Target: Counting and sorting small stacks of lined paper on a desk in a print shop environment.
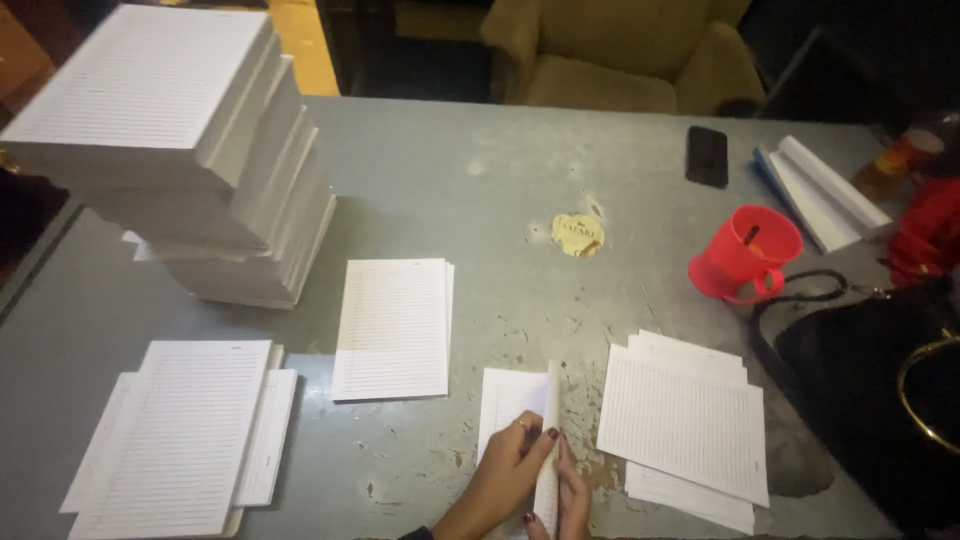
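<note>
White lined sheets (520, 410) stand folded at the near table (480, 180) edge. Left hand (505, 475) and right hand (572, 495) pinch the fold, fingers closed on it.

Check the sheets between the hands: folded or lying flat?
Folded. The lined sheets are doubled over, the crease edge standing up between the left hand and right hand, which press along it.

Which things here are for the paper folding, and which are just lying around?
Part of the work: folded sheet held by left hand and right hand; lined paper piles; tall paper stack.

Just lying about: red cup, black phone, black bag.
</note>
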